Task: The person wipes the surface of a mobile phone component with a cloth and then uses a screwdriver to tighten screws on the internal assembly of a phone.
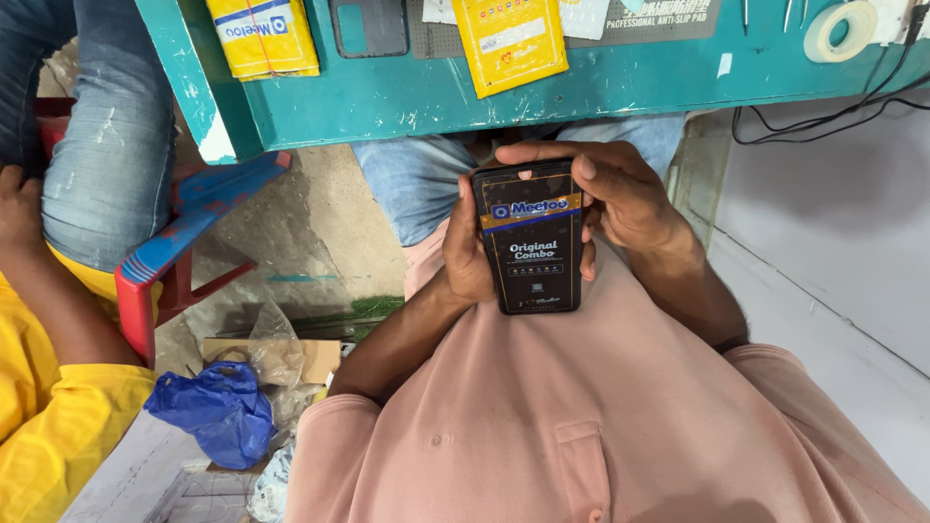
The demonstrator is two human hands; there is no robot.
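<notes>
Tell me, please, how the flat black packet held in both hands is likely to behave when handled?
The black packet probably stays stiff: it spans left hand and right hand without sagging. Thin and flat, likely light. Its glossy face may be slippery.

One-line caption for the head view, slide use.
Both hands, left hand and right hand, hold a flat black packet below a teal workbench.

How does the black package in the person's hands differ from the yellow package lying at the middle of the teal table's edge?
The black package is dark with a yellow band near its top; the yellow package is yellow all over with pale label patches. The black package is held above the lap, left hand and right hand on its sides; the yellow package lies untouched on the teal table, slightly overhanging its edge. Both are flat, rectangular and printed.
</notes>
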